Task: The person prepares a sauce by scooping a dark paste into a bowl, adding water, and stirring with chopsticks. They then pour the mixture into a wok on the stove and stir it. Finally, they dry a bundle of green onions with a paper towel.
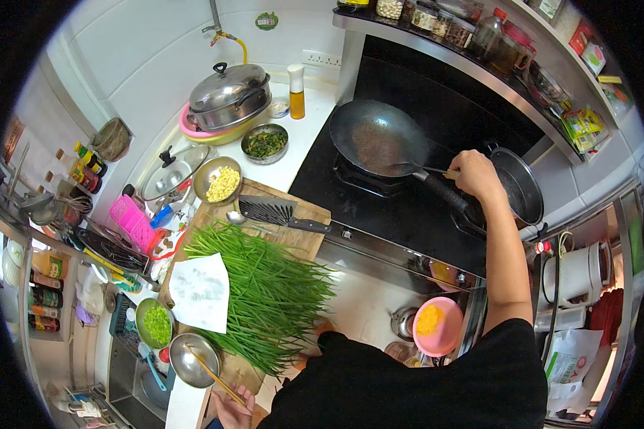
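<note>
My right hand [475, 169] grips the handle of a metal cooking spatula [432, 169]. Its head reaches into a dark wok [351, 126] on the stove. Brownish food or residue [375, 145] coats the wok's bottom; which of these I cannot tell. At the lower edge of the view is my left hand [235, 410], partly cut off, with curled fingers. Over it project the ends of wooden chopsticks [214, 375], whose other ends rest in a metal bowl [185, 370]. Whether that hand touches them is not clear.
Green chives [268, 289], a paper towel [199, 292] and a cleaver [268, 211] lie on a wooden board [314, 246]. Bowls of yellow [222, 185] and green chopped food [157, 324] flank it. A black pot [520, 177] stands on the right burner, below a jar shelf [451, 45].
</note>
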Demonstrator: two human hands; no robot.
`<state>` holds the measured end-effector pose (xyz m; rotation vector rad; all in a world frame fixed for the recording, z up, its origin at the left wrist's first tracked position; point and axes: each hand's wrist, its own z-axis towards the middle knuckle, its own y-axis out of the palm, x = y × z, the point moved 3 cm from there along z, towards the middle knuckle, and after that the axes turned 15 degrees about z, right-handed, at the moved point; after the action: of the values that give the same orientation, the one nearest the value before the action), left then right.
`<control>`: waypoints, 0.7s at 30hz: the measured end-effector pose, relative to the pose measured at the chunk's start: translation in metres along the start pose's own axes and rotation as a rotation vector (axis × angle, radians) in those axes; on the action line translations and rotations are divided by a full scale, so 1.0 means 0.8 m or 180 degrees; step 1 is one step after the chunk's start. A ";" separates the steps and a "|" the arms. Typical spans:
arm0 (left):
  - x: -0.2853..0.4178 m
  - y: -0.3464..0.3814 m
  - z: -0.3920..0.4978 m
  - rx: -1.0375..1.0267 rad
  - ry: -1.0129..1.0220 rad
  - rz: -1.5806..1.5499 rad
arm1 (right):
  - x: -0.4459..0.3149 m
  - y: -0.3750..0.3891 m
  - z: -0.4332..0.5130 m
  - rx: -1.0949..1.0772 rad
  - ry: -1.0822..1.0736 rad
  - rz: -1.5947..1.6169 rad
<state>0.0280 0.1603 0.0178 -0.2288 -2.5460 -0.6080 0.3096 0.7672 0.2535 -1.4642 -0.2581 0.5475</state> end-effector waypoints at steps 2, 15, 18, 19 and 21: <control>-0.001 -0.008 0.003 -0.0183 0.0017 -0.0022 | -0.001 0.003 0.002 -0.0006 -0.0082 -0.0056; 0.005 0.009 0.014 -0.0071 0.0116 0.0108 | 0.024 0.138 0.063 0.0313 -0.0114 0.0414; 0.003 -0.004 0.021 -0.0316 0.0155 -0.0052 | 0.010 0.117 0.039 0.0134 -0.0320 0.0603; 0.003 -0.014 0.026 -0.0597 0.0213 -0.0056 | 0.003 0.095 0.031 -0.0032 -0.0129 0.0569; 0.001 -0.021 0.029 -0.0548 0.0236 -0.0042 | 0.013 0.069 0.023 0.0007 -0.0072 0.0247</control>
<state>0.0125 0.1562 -0.0063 -0.2446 -2.4275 -0.8267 0.2989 0.7894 0.1997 -1.4713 -0.2190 0.6272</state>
